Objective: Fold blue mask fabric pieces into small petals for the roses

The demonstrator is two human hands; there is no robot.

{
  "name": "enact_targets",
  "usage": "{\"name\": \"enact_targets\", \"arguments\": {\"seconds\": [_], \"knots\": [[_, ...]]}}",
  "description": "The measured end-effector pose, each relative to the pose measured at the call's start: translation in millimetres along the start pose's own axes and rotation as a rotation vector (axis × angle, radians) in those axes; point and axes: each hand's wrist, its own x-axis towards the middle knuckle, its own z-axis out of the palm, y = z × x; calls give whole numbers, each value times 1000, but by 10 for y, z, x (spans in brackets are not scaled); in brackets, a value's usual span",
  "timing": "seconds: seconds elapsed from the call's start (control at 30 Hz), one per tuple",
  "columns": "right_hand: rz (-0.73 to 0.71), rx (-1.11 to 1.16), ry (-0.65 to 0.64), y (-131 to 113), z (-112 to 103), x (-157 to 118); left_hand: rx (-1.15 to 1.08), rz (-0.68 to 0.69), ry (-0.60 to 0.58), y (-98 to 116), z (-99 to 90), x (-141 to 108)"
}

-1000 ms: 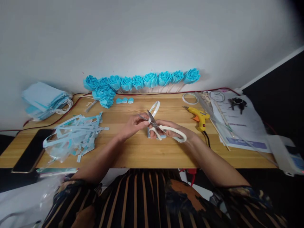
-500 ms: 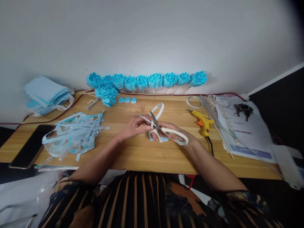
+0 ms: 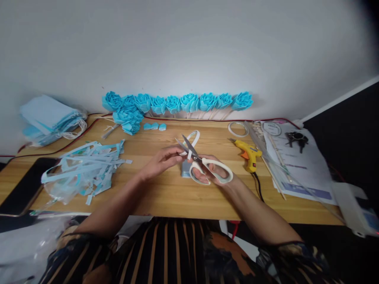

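Note:
My right hand [image 3: 217, 169] is closed on white-handled scissors [image 3: 197, 158], with the fingers through the handle loops. The blades stand apart and point up and to the left. A narrow roll of white tape [image 3: 196, 138] is behind the blades, its lower edge at the fingertips of my left hand [image 3: 162, 161]. Those fingers are pinched together around the tape's near side, though the exact contact is partly hidden. A short white strip [image 3: 190, 154] lies across a blade. On the table under the scissors is a flat blue-grey piece [image 3: 185, 169], partly covered.
Blue flowers [image 3: 189, 102] on sticks line the wall. Small blue pieces [image 3: 154, 126] lie before them. Blue scraps [image 3: 85, 167], a phone [image 3: 25, 185] and stacked masks [image 3: 51, 116] are left. Rightward are a yellow glue gun [image 3: 250, 154], another tape roll [image 3: 238, 129], keys [image 3: 297, 140] and papers [image 3: 308, 169].
The scissors have tilted and their blades show more clearly, with my left fingers drawn slightly back from them. More of the blue-grey piece beneath is visible. The whole view has shifted slightly.

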Motion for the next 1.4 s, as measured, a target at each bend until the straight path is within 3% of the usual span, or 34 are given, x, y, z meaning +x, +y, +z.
{"name": "enact_targets", "arguments": {"seconds": [0.1,0.2,0.3,0.4,0.6,0.77,1.07,1.23,1.4], "knots": [[86,-55,34,-2,45,-24,18,9,49,-73,19,28],[200,-149,-11,-42,126,-39,42,-26,167,-156,16,51],[156,-246,-62,-137,172,-52,-5,-80,273,-193,-14,53],[81,-327,-46,-251,128,-81,-64,-68,282,-201,-44,46],[171,-424,-32,-352,-33,-153,-100,-45,266,-237,-64,36],[192,-422,-14,-366,-20,-159,-209,-19,310,-254,-60,48],[228,-338,-34,-315,26,-121,-245,6,270,-301,-59,38],[208,-275,-55,-272,52,-101,-214,6,164,-311,-51,1],[162,-266,-90,-237,49,-77,-132,-26,62,-166,-13,1]]}}
